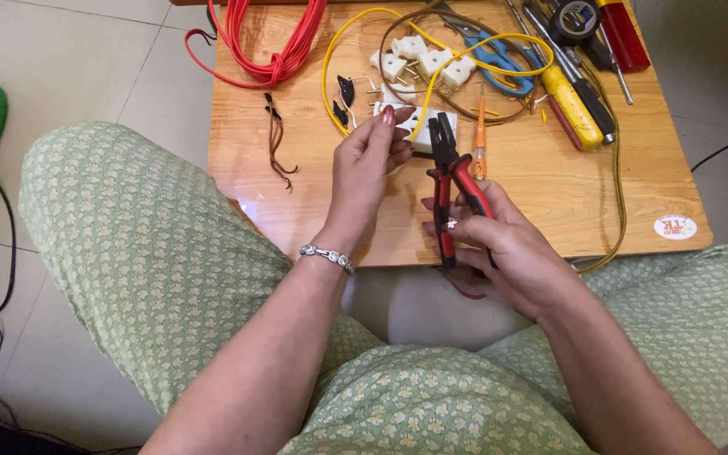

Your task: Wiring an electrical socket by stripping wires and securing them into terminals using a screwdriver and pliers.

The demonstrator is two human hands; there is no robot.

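the white socket sits on the wooden table, pinched at its edge by the left hand. the right hand grips red pliers just beside it. a yellow wire loops behind.

Your wooden table, low, on a tiled floor, carries: a coil of red wire at your far left; a short brown wire nearer you; a looping yellow wire; white plugs with two black clips beside them; blue scissors; an orange tester; a yellow screwdriver; a tape roll at your far right; a round sticker on the near right corner.
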